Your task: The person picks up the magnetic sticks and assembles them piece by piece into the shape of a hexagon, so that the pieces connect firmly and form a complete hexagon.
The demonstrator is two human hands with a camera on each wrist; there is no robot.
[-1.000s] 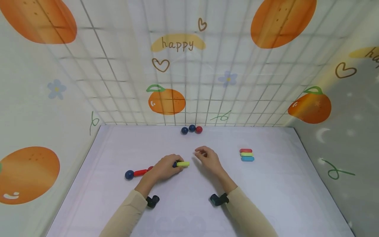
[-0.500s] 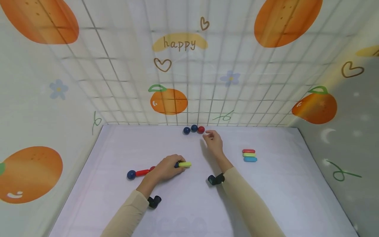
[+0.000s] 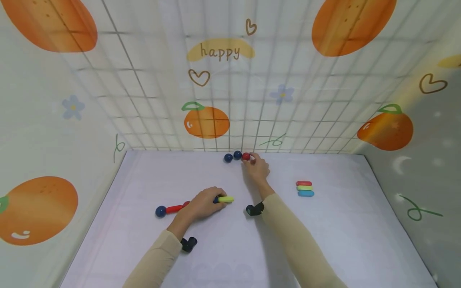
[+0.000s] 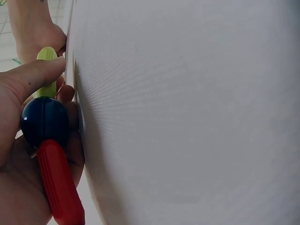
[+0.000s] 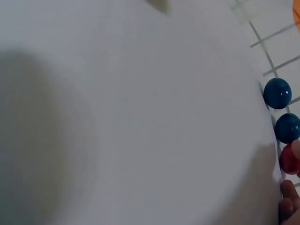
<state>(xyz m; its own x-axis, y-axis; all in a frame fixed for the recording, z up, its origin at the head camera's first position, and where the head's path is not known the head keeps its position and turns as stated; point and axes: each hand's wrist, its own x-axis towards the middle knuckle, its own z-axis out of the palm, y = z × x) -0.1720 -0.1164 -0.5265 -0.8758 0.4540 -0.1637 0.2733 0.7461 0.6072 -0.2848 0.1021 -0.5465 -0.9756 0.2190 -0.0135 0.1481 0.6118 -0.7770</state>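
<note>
My left hand (image 3: 205, 203) grips a joined chain of balls and rods on the table's left half. From its fingers a yellow rod (image 3: 226, 199) points right, attached to a dark blue ball (image 4: 44, 122); a red rod (image 4: 60, 183) joins that ball's other side in the left wrist view. Behind the wrist, the chain shows another red rod (image 3: 174, 209) ending in a blue ball (image 3: 160, 211); its middle is hidden. At the table's back, my right hand (image 3: 258, 169) pinches a red ball (image 3: 246, 156), thumb against it in the right wrist view. Two dark blue balls, one nearest (image 3: 237, 155), sit left of it.
Three short rods lie stacked side by side at the right: red (image 3: 304, 183), yellow (image 3: 304, 188) and blue (image 3: 306, 193). A printed curtain (image 3: 158, 88) rises behind the table's back edge, close to the balls. The white tabletop (image 3: 338, 236) extends toward the front.
My right hand has moved from the table's middle to the back and taken hold of the red ball. The left hand stays in place with the chain.
</note>
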